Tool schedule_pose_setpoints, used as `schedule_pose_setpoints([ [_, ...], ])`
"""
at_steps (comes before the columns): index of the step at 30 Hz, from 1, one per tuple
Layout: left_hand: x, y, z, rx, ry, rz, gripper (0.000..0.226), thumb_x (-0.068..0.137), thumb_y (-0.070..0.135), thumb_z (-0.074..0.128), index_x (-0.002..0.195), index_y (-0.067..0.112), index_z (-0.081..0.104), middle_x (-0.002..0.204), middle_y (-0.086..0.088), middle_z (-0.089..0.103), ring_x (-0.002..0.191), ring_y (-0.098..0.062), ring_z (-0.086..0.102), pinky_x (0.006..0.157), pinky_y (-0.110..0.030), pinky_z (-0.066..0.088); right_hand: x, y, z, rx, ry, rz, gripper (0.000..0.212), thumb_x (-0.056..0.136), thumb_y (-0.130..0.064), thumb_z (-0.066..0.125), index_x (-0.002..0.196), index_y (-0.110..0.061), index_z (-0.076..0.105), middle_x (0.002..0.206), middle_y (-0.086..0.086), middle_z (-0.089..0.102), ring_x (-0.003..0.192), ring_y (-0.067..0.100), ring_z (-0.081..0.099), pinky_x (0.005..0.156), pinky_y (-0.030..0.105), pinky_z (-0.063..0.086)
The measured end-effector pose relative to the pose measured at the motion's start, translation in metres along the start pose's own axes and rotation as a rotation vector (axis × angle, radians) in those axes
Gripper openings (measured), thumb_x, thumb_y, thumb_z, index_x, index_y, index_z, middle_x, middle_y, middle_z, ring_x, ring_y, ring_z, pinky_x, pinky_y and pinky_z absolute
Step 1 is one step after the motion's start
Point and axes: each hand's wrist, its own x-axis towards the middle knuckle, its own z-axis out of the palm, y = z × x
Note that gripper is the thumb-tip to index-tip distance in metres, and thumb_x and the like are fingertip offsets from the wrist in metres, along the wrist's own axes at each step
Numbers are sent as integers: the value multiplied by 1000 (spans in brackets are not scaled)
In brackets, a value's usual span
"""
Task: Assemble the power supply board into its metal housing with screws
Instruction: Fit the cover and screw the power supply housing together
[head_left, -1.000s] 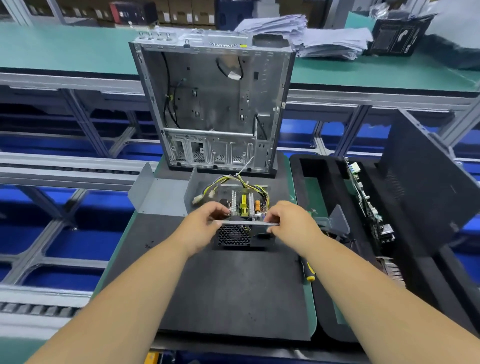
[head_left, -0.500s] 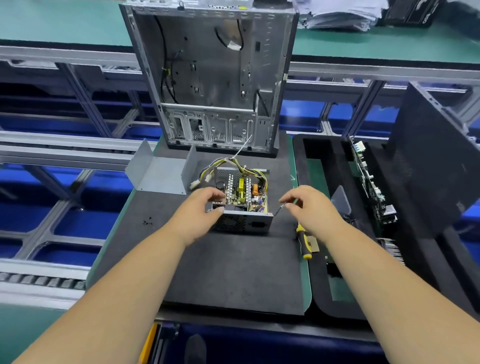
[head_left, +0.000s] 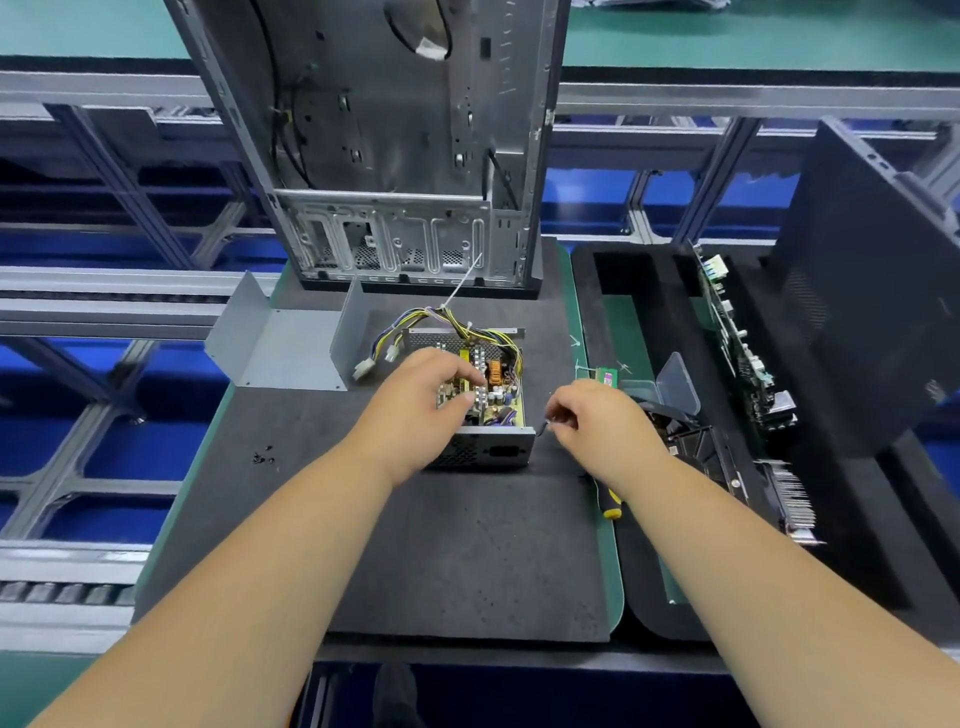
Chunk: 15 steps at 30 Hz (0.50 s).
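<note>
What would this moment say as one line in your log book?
step: board seated in housing | left hand: pressing on power supply board | right hand: pinching small item, maybe a screw | screwdriver: on mat

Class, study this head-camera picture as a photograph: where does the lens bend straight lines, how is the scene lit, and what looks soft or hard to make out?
Head view: wide-angle lens bows the conveyor rails and splays the computer case; lighting is even and overhead, shadows faint, mild sheen on the case metal; the small item pinched in the right hand is too small to identify; left hand on the power supply is reasonably sharp.
</note>
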Motion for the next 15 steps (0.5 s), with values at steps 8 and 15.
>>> schedule_pose_setpoints([
  [8, 37, -9, 6, 78, -61, 91, 14, 91, 17, 63, 99, 28, 66, 107, 11, 60, 111, -5, 49, 97, -21, 36, 6, -7, 21, 56, -78, 81, 10, 85, -14, 61, 92, -19, 67, 90, -3, 61, 85, 18, 57, 75, 31, 47],
  [15, 56, -17, 20, 117, -101, 145, 13, 89, 17, 64, 98, 26, 66, 104, 12, 57, 108, -11, 51, 98, -33, 42, 11, -8, 41, 496, -21, 319, 27, 83, 1, 61, 77, -24, 68, 69, -13, 61, 59, -3, 52, 62, 9, 43],
])
